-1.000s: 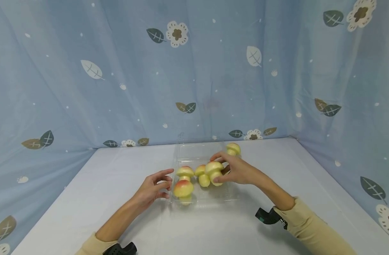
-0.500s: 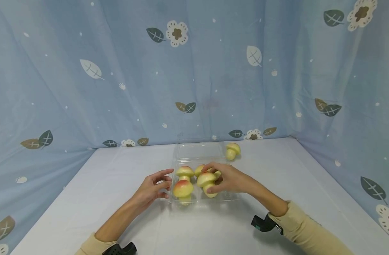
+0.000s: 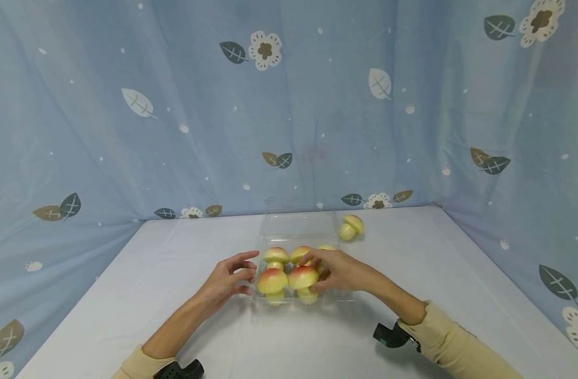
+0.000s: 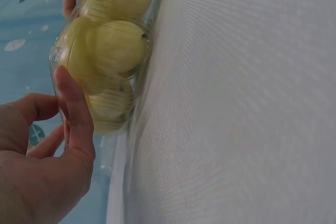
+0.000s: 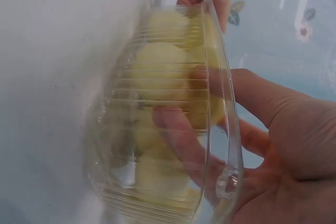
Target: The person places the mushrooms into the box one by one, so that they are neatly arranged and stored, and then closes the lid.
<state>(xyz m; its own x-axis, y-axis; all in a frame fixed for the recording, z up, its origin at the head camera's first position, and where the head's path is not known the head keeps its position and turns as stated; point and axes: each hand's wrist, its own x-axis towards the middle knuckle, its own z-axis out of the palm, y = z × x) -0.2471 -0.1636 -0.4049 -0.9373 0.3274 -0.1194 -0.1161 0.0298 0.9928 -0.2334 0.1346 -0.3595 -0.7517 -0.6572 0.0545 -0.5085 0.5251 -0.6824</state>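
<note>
In the head view, my right hand (image 3: 341,269) holds a yellow-green, red-tinged mushroom-shaped piece (image 3: 304,278) by its right side, in the front of a clear plastic clamshell box (image 3: 344,300). To its left sits a similar mushroom (image 3: 272,280); several more line the back row, partly covered by the right hand. In the right wrist view, fingertips (image 5: 176,124) show through the ribbed wall against the mushroom. My left hand (image 3: 227,279) rests against the box's left side, fingers loosely bent. The left wrist view shows its thumb along the outer wall.
One more mushroom (image 3: 351,227) lies on the white table outside the box, beside its open lid (image 3: 298,223). A blue patterned curtain (image 3: 199,147) hangs behind and along the sides. Black wrist-worn cameras sit on both sleeves.
My right hand has brought the mushroom toward me and left, setting it upright in the front middle of the box. The loose mushroom outside has tipped slightly. My left hand stays in place.
</note>
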